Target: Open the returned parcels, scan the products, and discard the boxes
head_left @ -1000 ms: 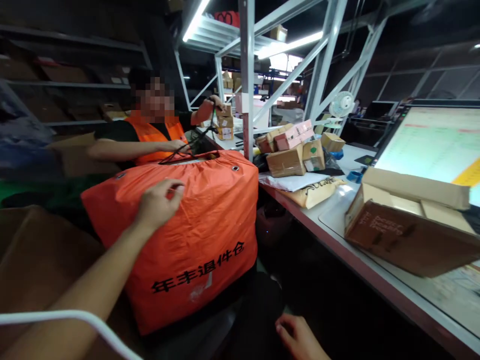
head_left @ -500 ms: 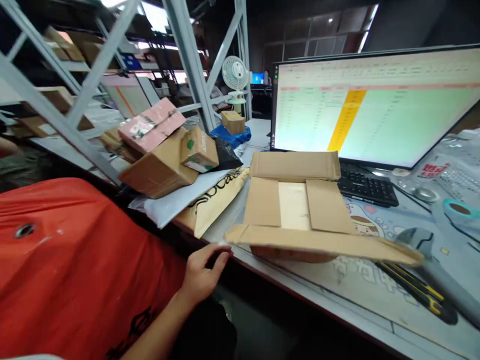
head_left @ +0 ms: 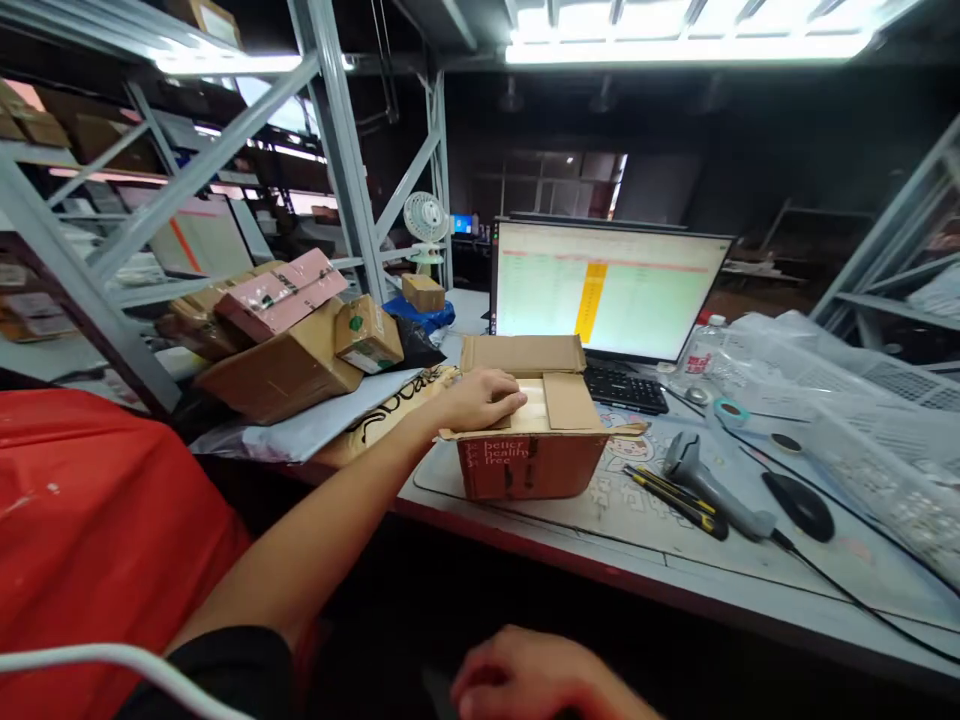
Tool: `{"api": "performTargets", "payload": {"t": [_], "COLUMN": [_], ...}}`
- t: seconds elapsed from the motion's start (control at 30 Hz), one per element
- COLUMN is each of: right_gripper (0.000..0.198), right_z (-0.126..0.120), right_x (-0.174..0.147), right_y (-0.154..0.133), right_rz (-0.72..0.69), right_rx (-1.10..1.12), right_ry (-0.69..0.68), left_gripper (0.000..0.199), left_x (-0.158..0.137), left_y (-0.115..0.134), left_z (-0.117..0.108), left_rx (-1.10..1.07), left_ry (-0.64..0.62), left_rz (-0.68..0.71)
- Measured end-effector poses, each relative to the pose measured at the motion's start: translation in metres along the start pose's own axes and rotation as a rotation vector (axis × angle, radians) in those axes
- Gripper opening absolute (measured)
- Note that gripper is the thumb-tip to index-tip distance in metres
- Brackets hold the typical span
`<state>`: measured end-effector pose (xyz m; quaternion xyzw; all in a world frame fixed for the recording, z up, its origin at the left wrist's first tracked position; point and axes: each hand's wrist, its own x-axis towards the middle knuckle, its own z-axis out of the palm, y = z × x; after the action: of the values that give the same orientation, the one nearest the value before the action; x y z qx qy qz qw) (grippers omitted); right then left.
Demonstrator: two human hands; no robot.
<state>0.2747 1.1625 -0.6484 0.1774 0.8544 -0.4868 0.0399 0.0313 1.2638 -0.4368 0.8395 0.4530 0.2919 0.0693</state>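
Left hand (head_left: pixel 484 397) has been shifted since the earlier frame, from the front edge of the bench (head_left: pixel 675 572) up onto the open carton (head_left: pixel 532 472). Red bag (head_left: pixel 97 500) is seen at left, beside the bench. Monitor (head_left: pixel 611 290) is stood behind the carton. Brown box (head_left: pixel 285 370) is topped by pink box (head_left: pixel 283 293), left of the carton. Carton is placed near the bench front, flaps spread, front face lettered. Left hand is laid over its left inner flap; whether grip is closed on flap cannot be told. Right hand (head_left: pixel 536 675) is held low before the bench, blurred, fingers curled; grip contents cannot be told. Grey scanner (head_left: pixel 712 487), yellow-black cutter (head_left: pixel 676 501) and mouse (head_left: pixel 799 506) are laid right of carton
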Motion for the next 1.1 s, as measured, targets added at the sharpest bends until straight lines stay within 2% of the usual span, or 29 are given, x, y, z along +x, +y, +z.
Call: {"api": "performTargets", "payload": {"t": [0.07, 0.13, 0.17, 0.2, 0.27, 0.3, 0.37, 0.43, 0.5, 0.6, 0.73, 0.83, 0.9, 1.0, 1.1], "right_gripper": [0.048, 0.053, 0.052, 0.048, 0.033, 0.03, 0.028, 0.029, 0.041, 0.053, 0.067, 0.072, 0.073, 0.076, 0.078], "right_z": [-0.047, -0.112, -0.149, -0.187, -0.255, -0.281, -0.316, -0.329, -0.331, -0.33, -0.326, -0.311, -0.3, -0.292, -0.3], "right_x": [-0.054, -0.111, -0.132, -0.144, -0.14, -0.125, -0.08, -0.03, 0.009, 0.037, 0.028, 0.008, -0.003, -0.015, -0.026], "right_y": [-0.029, -0.062, -0.077, -0.091, -0.108, -0.113, -0.116, -0.117, -0.119, -0.122, -0.112, -0.099, -0.096, -0.101, -0.107], "right_rz": [-0.179, -0.38, -0.497, -0.589, -0.622, -0.597, -0.458, -0.338, -0.294, -0.285, -0.15, -0.127, -0.117, -0.075, -0.096], "right_rx": [0.057, 0.136, 0.172, 0.202, 0.238, 0.259, 0.227, 0.11, -0.046, -0.258, -0.597, -0.844, -0.946, -1.086, -1.247], "right_ry": [-0.074, 0.002, 0.177, 0.412, 0.773, 0.81, 0.726, 0.594, 0.485, 0.363, 0.269, 0.21, 0.173, 0.156, 0.264], "left_gripper": [0.043, 0.045, 0.044, 0.044, 0.039, 0.034, 0.024, 0.025, 0.027, 0.024, 0.013, 0.033, 0.04, 0.035, 0.034], "left_x": [-0.004, -0.015, -0.022, -0.03, -0.046, -0.054, -0.068, -0.081, -0.091, -0.101, -0.112, -0.116, -0.115, -0.114, -0.115], "left_y": [0.003, 0.006, 0.006, 0.006, 0.003, 0.001, -0.006, -0.014, -0.022, -0.03, -0.04, -0.049, -0.057, -0.066, -0.071], "left_z": [0.004, 0.004, 0.003, 0.002, -0.002, -0.004, -0.007, -0.011, -0.014, -0.02, -0.026, -0.027, -0.026, -0.021, -0.011], "left_rx": [0.04, 0.029, -0.011, -0.069, -0.207, -0.269, -0.338, -0.34, -0.271, -0.147, 0.028, 0.214, 0.306, 0.343, 0.269], "left_ry": [0.128, 0.311, 0.413, 0.51, 0.645, 0.679, 0.695, 0.702, 0.703, 0.653, 0.603, 0.455, 0.393, 0.426, 0.501], "left_rz": [0.023, 0.008, -0.009, -0.03, -0.076, -0.099, -0.146, -0.196, -0.217, -0.146, -0.069, -0.072, -0.054, -0.016, -0.017]}}
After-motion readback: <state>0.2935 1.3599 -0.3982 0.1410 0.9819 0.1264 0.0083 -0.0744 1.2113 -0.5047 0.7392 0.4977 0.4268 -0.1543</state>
